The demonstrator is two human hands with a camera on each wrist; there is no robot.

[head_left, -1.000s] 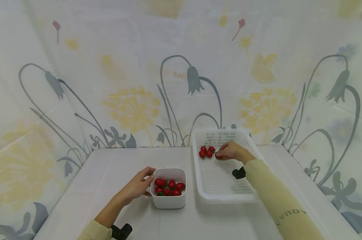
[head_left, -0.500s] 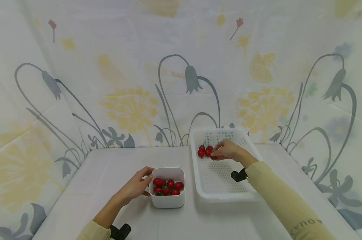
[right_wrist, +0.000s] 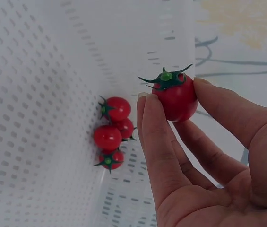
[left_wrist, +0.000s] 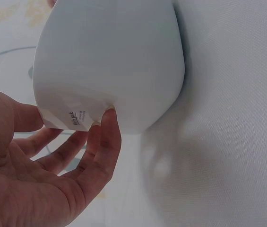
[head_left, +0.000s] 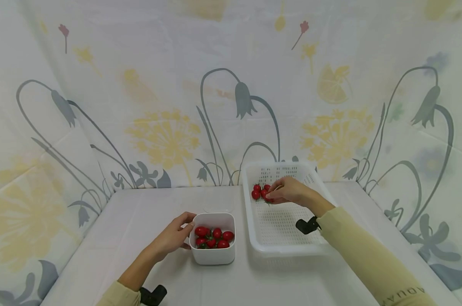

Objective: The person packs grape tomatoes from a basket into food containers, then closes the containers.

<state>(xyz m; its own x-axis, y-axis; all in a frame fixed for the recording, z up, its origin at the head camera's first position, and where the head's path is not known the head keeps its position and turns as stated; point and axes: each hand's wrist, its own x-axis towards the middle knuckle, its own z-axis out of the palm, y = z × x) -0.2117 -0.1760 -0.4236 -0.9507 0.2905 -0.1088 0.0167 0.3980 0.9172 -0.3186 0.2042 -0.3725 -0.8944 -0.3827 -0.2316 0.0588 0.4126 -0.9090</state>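
Note:
My left hand [head_left: 170, 238] holds a small white square container [head_left: 213, 256] at its left side. In the left wrist view the thumb is at the rim and the fingertips lie on the outer wall [left_wrist: 109, 56]. Several red cherry tomatoes [head_left: 216, 233] with green stems lie inside. Over a white perforated basket [head_left: 251, 229], my right hand [head_left: 292, 191] pinches one cherry tomato [right_wrist: 176, 100] between thumb and fingers. Its green calyx shows on top, apart from the basket floor. Beyond it, several loose cherry tomatoes [right_wrist: 107, 137] cluster in the basket's far left part.
The container and basket stand side by side on a white-covered table [head_left: 139, 212], a narrow gap between them. Behind rises a white flower-printed curtain [head_left: 169, 85]. A black wrist camera [head_left: 306, 225] on the right arm hangs over the basket.
My right hand, with its cherry tomato, has shifted slightly left toward the loose tomatoes in the basket. The left hand stays at the container. The whole head view has drifted a little.

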